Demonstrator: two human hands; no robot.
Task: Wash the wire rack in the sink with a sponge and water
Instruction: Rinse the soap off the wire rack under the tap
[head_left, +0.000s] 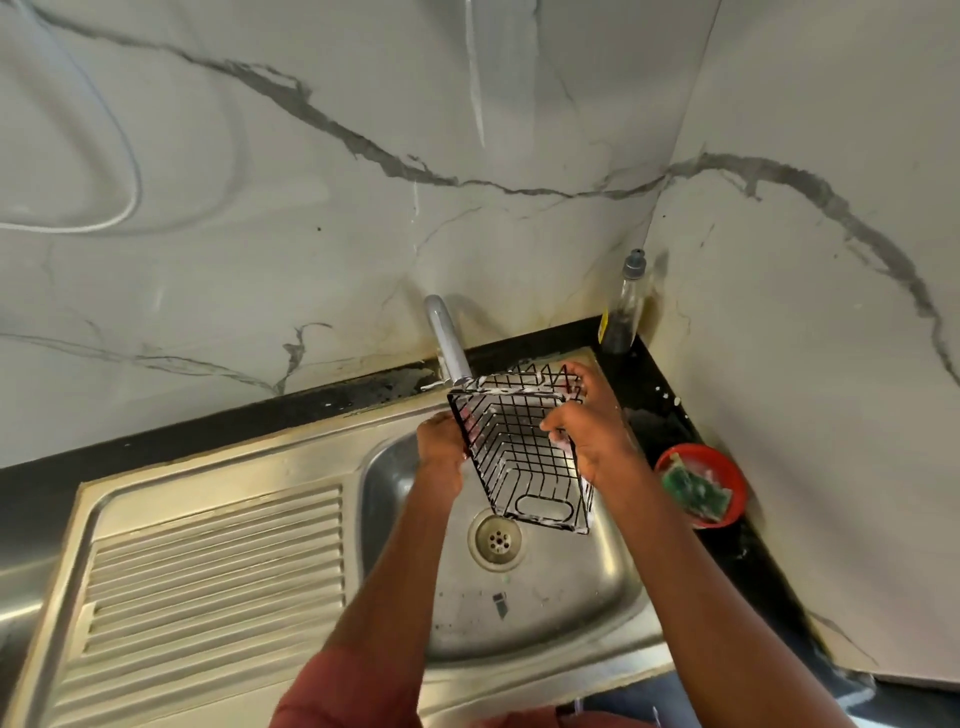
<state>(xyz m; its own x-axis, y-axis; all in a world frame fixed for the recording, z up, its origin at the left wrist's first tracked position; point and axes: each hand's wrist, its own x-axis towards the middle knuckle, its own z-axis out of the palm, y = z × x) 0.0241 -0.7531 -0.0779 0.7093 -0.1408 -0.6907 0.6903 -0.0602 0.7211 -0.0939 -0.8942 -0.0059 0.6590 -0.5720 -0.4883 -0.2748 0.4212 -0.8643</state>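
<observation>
from the head view we see the black wire rack with a handle slot in its end wall held tilted above the stainless steel sink basin, its far end up under the chrome tap spout and its near end hanging over the round drain. white suds cling to the rack's top wires and along its lower rim, so we judge the scrubbing largely done and the rinse step in hand; we cannot tell whether water is running from the spout.

our left hand grips the rack's left edge, fingers curled round the wire. our right hand grasps the right side wall, thumb and fingers clenched on the wires with foam between them. so both grips are grasping the rack, neither released.

the green sponge lies in a small red plastic bowl on the black desk to the right of the sink, apart from both hands. a clear bottle with a grey cap stands in the corner against the marble-patterned wall. the ribbed steel drainboard lies to the left.

next we think the rack needs turning under the spout so water reaches every soapy wire, keeping both holds firm since wet foam may make it slippery.
</observation>
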